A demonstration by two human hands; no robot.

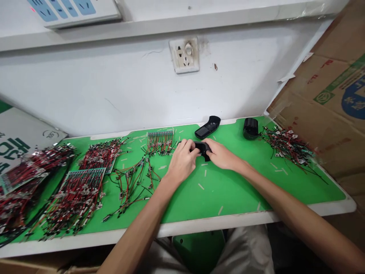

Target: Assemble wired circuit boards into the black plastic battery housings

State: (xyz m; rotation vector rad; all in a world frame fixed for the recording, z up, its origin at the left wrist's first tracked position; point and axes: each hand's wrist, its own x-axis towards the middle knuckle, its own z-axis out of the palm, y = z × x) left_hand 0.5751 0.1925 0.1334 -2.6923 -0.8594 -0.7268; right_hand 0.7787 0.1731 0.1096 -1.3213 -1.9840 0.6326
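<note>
Both my hands meet on a small black plastic housing [203, 147] lying on the green mat [228, 190] near the middle of the bench. My left hand [182, 158] curls over its left end, fingers bent around it. My right hand [222, 155] closes on its right end, thumb and fingers pinching it. Most of the housing is hidden under my fingers. A second black housing [207, 127] lies just behind, close to the wall. A black cylindrical part [250, 128] stands further right.
Bundles of red and black wired parts [74, 198] cover the left of the mat, with a loose pile of wired parts [288, 146] on the right. A wall socket [184, 55] is above. Cardboard boxes [333, 95] stand at right. Small white scraps dot the mat.
</note>
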